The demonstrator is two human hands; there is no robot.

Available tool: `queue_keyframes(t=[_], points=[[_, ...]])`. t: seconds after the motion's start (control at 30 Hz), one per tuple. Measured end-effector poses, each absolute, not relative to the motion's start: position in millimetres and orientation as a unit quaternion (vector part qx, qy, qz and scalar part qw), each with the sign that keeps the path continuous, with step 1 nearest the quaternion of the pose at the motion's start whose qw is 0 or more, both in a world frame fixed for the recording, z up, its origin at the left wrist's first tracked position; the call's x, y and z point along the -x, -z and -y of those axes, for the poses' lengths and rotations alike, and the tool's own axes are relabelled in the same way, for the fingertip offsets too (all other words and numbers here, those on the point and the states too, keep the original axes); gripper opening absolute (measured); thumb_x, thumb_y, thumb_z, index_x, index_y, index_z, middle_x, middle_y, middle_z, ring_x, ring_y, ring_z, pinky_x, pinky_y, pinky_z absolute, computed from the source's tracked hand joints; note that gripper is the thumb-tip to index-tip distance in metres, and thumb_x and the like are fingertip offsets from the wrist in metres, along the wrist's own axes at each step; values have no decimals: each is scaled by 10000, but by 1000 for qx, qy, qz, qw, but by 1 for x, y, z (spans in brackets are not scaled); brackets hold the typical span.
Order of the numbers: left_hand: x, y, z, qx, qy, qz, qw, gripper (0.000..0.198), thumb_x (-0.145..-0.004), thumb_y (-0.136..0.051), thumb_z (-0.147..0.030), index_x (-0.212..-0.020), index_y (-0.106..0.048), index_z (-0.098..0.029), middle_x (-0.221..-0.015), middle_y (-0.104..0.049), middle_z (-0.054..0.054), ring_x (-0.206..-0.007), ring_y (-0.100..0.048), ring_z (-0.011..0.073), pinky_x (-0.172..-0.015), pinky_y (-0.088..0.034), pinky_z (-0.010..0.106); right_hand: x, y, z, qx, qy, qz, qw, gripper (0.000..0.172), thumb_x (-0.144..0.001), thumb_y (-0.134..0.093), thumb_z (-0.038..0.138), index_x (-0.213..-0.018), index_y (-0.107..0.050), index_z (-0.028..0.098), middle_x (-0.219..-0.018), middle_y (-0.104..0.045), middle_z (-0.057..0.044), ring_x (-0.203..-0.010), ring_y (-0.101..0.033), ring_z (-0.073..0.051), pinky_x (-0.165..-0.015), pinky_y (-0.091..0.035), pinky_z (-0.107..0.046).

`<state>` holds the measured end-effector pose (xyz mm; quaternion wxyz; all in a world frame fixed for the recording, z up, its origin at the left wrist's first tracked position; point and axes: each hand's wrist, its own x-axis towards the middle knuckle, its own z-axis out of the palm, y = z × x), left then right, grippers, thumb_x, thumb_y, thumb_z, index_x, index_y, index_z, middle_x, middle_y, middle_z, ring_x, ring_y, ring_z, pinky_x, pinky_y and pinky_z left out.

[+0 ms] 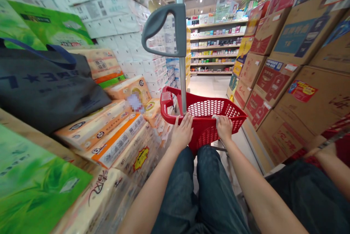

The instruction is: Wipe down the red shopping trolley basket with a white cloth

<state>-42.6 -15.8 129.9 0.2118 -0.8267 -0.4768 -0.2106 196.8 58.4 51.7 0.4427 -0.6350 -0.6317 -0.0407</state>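
gripping one pale cloth, right hand touches one red basket; left hand lies straight-fingered on its rim.

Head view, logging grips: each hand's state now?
Left hand: open, resting on the red, perforated plastic basket.
Right hand: closed on a small, white, cloth-like piece.

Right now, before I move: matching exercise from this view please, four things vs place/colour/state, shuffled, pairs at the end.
Things:
1. Basket
2. Looped handle
3. Pale cloth
4. Bag

Descriptions:
A. At the basket's rim, in the right grip
B. Dark grey, at the picture's left
C. Red, with perforated sides
D. Up on the metal pole

Pairs: 1-C, 2-D, 3-A, 4-B
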Motion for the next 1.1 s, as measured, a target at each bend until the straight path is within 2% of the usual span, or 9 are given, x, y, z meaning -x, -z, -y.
queue_keyframes(t=[0.07,0.17,0.3,0.4,0.47,0.7,0.87,1.1], points=[[42,-130,15,826,200,481,214,513,-984,-331,-297,-1459,-354,-103,-1525,-365,110,-1473,-189,194,-1199,-120,503,-159,-64,-52,628,41,616,474,371,-978,-307,325,-1037,-648,191,-1066,-659,-105,-1047,-517,-243,-1018,-310,-449],[43,-130,13,828,185,480,223,525,-975,-340,-293,-1464,-346,-105,-1537,-341,104,-1478,-162,197,-1202,-118,496,-97,-83,-38,559,10,652,512,385,-995,-265,309,-1097,-620,205,-1100,-657,-79,-1042,-523,-211,-1023,-322,-399],[45,-131,13,829,185,476,229,525,-965,-347,-272,-1465,-349,-111,-1554,-301,92,-1481,-145,185,-1205,-118,477,-74,-89,-25,525,18,686,504,384,-998,-267,287,-1260,-546,253,-1240,-618,-43,-1173,-492,-188,-1134,-190,-430],[46,-130,14,828,193,476,223,524,-977,-343,-300,-1467,-345,-113,-1551,-311,88,-1478,-161,175,-1206,-126,466,-109,-72,-30,534,54,708,458,393,-997,-278,275,-1312,-512,285,-1299,-594,-28,-1241,-469,-182,-1157,-101,-466],[46,-129,14,828,196,478,220,521,-984,-334,-304,-1468,-340,-113,-1546,-321,84,-1476,-170,171,-1205,-122,466,-146,-55,-40,562,65,697,440,396,-997,-270,278,-1306,-516,298,-1303,-593,-26,-1255,-468,-184,-1150,-87,-486],[42,-129,13,826,198,482,214,527,-990,-324,-317,-1472,-329,-106,-1551,-308,74,-1479,-156,170,-1207,-105,472,-226,-20,-70,634,55,633,440,391,-978,-278,300,-1254,-555,280,-1341,-563,-49,-1305,-425,-223,-1111,-137,-531],[40,-129,13,827,199,481,215,554,-981,-345,-353,-1469,-329,-92,-1550,-311,92,-1481,-149,191,-1201,-115,498,-160,-41,-54,653,51,572,494,401,-987,-249,292,-1242,-553,239,-1316,-570,-78,-1318,-396,-235,-1094,-188,-504],[42,-126,10,831,192,473,220,525,-955,-366,-275,-1446,-375,-89,-1549,-311,95,-1483,-141,183,-1206,-93,489,-70,-86,-21,552,23,663,504,399,-991,-250,258,-1290,-515,250,-1281,-588,-63,-1251,-451,-194,-1116,-186,-424]])
